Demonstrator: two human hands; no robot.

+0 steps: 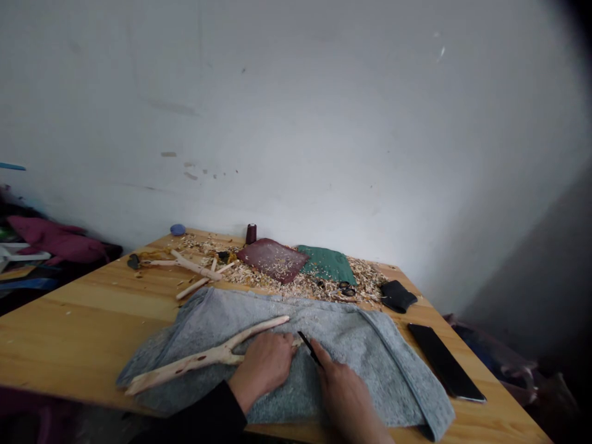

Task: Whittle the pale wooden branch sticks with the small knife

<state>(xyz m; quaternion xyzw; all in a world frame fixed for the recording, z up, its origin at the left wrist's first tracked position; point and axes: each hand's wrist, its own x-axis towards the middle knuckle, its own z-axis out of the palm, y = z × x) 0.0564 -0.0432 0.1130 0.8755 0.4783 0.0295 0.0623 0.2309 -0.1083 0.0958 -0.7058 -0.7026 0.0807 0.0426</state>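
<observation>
One forked branch, near left, on grey cloth, likely for cushioning; left hand grips one prong, apparently to steady it; right hand clasps knife, blade beside prong's end.

Over a grey fabric cloth, the left hand grips a pale forked wooden branch; the right hand holds a slim black tool beside it. Beige wood shavings litter the tan wooden table.
</observation>
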